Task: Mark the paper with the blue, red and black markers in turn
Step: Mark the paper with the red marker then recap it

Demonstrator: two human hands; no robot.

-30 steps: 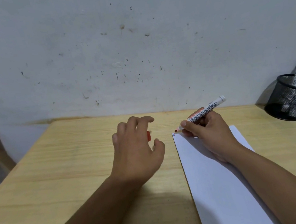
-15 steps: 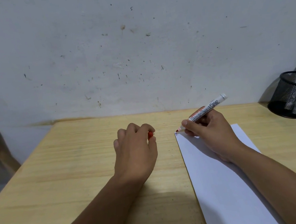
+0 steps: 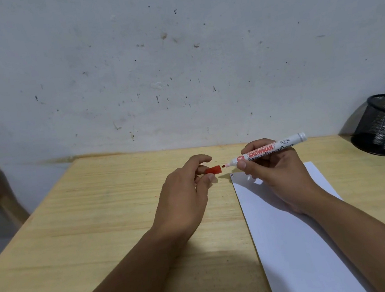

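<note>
Paper: white rectangular sheet of paper (image 3: 292, 242) lay flat on the pale wooden table (image 3: 100, 227), nearest me, w/ tiny marks at its far left corner; colours too small to tell.
L hand: left hand (image 3: 183, 199) hovered just left of the sheet, thumb & fingertips pinching the small red plastic cap (image 3: 213, 170), open end facing right.
R hand: right hand (image 3: 275, 172) over the sheet's far end, fingers curled round the white-barrelled red board marker (image 3: 270, 149), nib pointing left.
Gap: nib & cap near each other, apart, roughly in line.
Step (my guess): recapping the red one; black prob. next.
Risk 1: nib could miss the cap mouth & smear a fingertip, since neither hand looked braced on the table.
Risk 2: cap pushed on only partway = could drop off later.
Risk 3: R wrist seemed to rest on the sheet, so a shove might slide it.
Far right: black wire-mesh pen cup (image 3: 382, 130) against the wall, well apart, holding other markers; colours unclear.
</note>
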